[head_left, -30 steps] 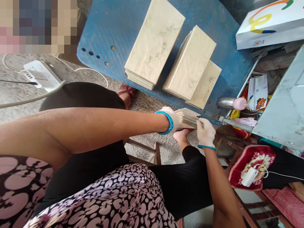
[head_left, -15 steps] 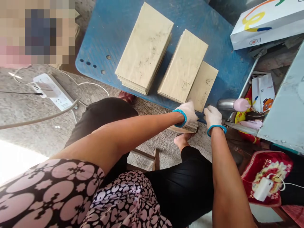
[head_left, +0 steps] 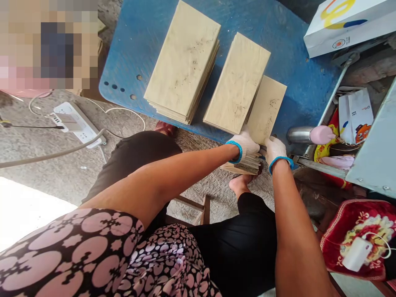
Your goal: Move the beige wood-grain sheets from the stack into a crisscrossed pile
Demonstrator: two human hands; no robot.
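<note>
Now our right hand has closed in beside our left hand, so the low board seems within two-handed reach; whether our fingers grip its near end, we cannot tell. It lies on the worktop, just beyond them.

Pink-capped bottle, white power strip

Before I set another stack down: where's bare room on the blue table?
Bare blue table lies between the smaller stack and the white bag, and left of the large stack, around the holes. Crowded: the near edge, where left hand, right hand, lower board and bottle bunch together.
</note>
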